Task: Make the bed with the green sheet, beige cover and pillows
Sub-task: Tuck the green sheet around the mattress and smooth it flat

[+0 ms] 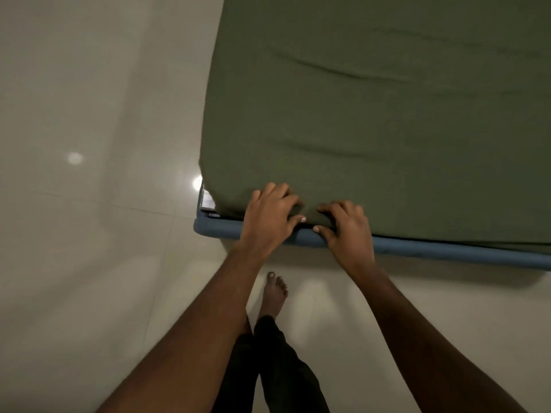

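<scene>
The green sheet covers the mattress across the upper right of the head view, with a few shallow creases on top. Both hands rest on its near edge by the left corner. My left hand lies on the sheet's edge with fingers curled into the fabric and thumb pressed against its side. My right hand pinches the sheet's edge just to the right, thumb under the fold and fingers on top. No beige cover or pillows are in view.
A blue padded bed frame rail runs below the mattress edge. A bit of metal frame shows at the corner. Glossy pale floor tiles surround the bed. My bare foot stands close to the rail.
</scene>
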